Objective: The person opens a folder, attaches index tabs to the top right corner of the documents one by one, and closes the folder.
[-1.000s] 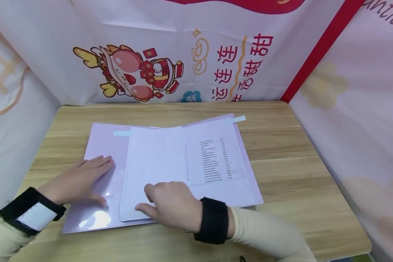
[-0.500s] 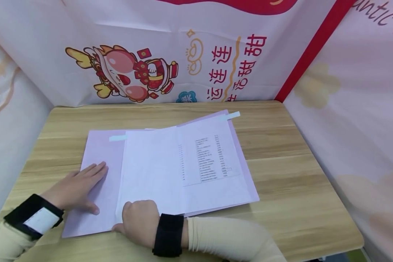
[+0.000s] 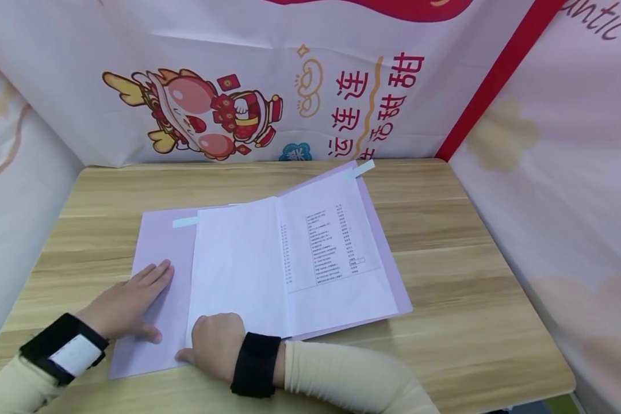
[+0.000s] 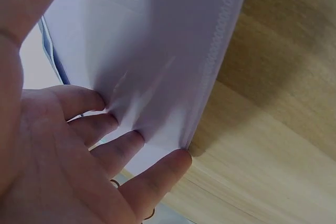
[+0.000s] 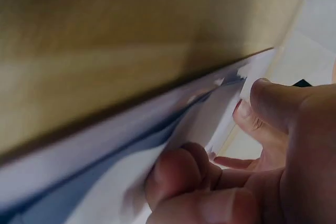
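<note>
A lilac folder [image 3: 157, 247] lies spread on the wooden table, its right side raised a little. White pages [image 3: 233, 253] are open in it, the right one [image 3: 336, 247] bearing a printed list. My left hand [image 3: 126, 302] rests on the left cover with fingers spread; the left wrist view shows its fingertips [image 4: 176, 162] pressing on the lilac sheet. My right hand [image 3: 217, 345] is at the lower left corner of the pages. Its fingers [image 5: 176, 174] are curled at the page edges, with the thumb stretched to the left. It appears to grip the pages, though the contact is partly hidden.
Pale tabs [image 3: 185, 222] stick out at the folder's upper left and upper right [image 3: 364, 167]. The wooden table [image 3: 460, 287] extends to the right. A printed cloth [image 3: 269, 52] hangs behind it, with more cloth at both sides.
My right hand has moved left and down to the pages' lower left corner, fingers more curled. The folder's right side has tilted up slightly. My left hand stays on the cover.
</note>
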The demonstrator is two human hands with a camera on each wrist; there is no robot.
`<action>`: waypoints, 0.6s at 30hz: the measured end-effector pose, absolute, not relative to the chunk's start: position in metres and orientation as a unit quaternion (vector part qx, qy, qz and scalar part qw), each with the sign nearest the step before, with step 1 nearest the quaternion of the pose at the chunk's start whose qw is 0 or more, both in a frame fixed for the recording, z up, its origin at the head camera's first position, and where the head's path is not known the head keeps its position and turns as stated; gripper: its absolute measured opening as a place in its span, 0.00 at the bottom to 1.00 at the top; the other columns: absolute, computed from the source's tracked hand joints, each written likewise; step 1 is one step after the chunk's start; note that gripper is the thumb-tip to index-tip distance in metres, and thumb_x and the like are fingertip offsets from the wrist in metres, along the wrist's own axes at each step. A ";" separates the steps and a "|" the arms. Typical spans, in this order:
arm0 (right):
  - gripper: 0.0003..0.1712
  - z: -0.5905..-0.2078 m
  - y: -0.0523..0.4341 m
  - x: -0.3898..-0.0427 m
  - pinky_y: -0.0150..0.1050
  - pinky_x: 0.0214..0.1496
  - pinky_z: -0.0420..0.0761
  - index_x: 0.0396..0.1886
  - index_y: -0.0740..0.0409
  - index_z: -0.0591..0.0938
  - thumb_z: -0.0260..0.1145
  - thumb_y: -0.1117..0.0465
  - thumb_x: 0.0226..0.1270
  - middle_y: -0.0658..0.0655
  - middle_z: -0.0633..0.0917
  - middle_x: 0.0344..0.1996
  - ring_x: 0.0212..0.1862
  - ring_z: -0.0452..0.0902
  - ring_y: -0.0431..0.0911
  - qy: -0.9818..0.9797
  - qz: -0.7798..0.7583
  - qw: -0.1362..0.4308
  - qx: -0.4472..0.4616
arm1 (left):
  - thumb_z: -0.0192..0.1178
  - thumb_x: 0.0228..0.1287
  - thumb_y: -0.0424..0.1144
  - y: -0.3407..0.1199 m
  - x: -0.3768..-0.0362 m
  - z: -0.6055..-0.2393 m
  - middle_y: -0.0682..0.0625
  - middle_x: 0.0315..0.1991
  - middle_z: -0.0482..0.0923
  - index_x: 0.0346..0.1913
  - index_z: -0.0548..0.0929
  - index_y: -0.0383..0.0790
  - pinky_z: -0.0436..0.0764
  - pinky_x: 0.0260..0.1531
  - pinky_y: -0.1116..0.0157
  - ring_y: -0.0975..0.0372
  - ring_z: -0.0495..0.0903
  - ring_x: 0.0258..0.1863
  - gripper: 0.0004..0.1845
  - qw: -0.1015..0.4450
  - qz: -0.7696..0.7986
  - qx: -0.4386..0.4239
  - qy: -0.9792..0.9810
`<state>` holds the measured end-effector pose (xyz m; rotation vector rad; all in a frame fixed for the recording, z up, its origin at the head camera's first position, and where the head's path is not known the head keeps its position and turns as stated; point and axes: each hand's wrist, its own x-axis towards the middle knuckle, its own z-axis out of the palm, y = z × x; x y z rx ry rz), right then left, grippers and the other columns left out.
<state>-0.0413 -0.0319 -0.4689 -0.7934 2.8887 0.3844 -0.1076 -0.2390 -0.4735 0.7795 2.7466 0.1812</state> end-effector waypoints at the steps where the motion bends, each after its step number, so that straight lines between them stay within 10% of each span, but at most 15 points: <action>1: 0.36 -0.470 -0.034 -0.042 0.32 0.15 0.69 0.24 0.41 0.80 0.47 0.19 0.65 0.42 0.71 0.10 0.13 0.65 0.35 0.956 0.123 0.066 -0.259 | 0.82 0.27 0.61 -0.239 -0.108 -0.473 0.23 0.73 0.56 0.72 0.62 0.19 0.64 0.65 0.35 0.29 0.58 0.70 0.71 0.141 0.062 0.270 0.951; 11: 0.33 -0.473 -0.041 -0.044 0.32 0.17 0.71 0.30 0.40 0.83 0.51 0.21 0.66 0.42 0.75 0.13 0.15 0.68 0.35 0.957 0.110 0.101 -0.248 | 0.83 0.27 0.59 -0.236 -0.107 -0.469 0.23 0.73 0.56 0.72 0.62 0.18 0.65 0.64 0.35 0.29 0.58 0.70 0.70 0.142 0.065 0.267 0.951; 18: 0.29 -0.474 -0.041 -0.046 0.33 0.16 0.69 0.18 0.44 0.77 0.56 0.29 0.69 0.43 0.73 0.12 0.15 0.66 0.37 0.960 0.078 0.117 -0.241 | 0.83 0.26 0.58 -0.235 -0.105 -0.467 0.23 0.73 0.56 0.72 0.62 0.18 0.64 0.65 0.35 0.29 0.57 0.70 0.70 0.145 0.067 0.262 0.952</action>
